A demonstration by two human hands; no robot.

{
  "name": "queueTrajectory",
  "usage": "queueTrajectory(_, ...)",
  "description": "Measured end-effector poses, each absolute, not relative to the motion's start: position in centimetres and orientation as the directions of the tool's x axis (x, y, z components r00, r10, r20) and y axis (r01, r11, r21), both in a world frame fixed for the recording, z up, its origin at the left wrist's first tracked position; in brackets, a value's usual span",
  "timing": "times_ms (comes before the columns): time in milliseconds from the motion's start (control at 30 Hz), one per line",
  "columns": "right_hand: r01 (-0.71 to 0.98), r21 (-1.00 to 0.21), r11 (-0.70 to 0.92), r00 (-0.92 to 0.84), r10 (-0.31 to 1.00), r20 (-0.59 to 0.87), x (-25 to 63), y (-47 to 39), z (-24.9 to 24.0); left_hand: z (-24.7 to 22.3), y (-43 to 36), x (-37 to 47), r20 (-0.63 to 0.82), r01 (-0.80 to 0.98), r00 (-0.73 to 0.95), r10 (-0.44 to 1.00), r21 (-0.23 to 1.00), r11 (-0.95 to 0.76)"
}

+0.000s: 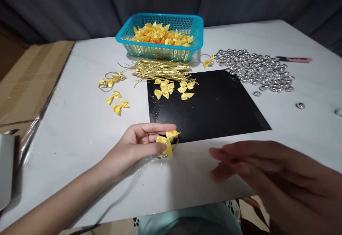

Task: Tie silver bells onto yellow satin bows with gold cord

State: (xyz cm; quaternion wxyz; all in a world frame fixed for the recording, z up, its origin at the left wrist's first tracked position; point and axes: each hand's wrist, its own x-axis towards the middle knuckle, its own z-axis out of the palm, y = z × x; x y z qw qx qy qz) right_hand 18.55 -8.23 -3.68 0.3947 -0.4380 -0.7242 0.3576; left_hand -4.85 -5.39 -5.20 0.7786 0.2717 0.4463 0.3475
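Note:
My left hand [144, 142] is closed on a yellow satin bow [167, 143], pinched between thumb and fingers over the near edge of the black sheet [213, 103]. A gold cord loop curves out from behind the bow, and a small silver piece shows at its side. From the bow a thin yellow thread [196, 152] runs right to the fingertips of my right hand [256, 167]. That hand is blurred by motion, its fingers drawn together on the thread. Several loose yellow bows [161, 89] lie at the black sheet's far left corner.
Behind the sheet lie a pile of gold cords [160, 70] and a blue basket [160, 46] of yellow bows. To the right are many silver bells [256, 67] and pink-handled snips [296, 60]. Bows with cord loops [107, 82] lie left; cardboard [29, 81] borders the table.

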Motion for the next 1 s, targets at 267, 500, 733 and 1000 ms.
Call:
queueTrajectory(267,0.393,-0.901,0.183,-0.397,0.918,0.013,15.6,-8.1,-4.7,-5.1,-5.5,-4.8,-0.504,-0.290,0.370,0.780,0.735,0.613)
queueTrajectory(500,0.326,-0.942,0.080,-0.344,0.938,-0.040,14.4,-8.2,-5.3,-5.3,-5.6,-4.9,-0.471,-0.318,0.406,0.783,0.731,0.604)
queueTrajectory(733,0.262,-0.964,-0.050,-0.273,0.954,-0.124,13.6,-8.3,-5.6,-5.3,-5.9,-4.8,-0.484,-0.269,0.365,0.796,0.764,0.587)
queueTrajectory(1000,0.313,-0.942,-0.123,-0.227,0.953,-0.200,13.1,-8.5,-5.7,-5.5,-5.9,-4.8,-0.494,-0.140,0.293,0.819,0.825,0.548)
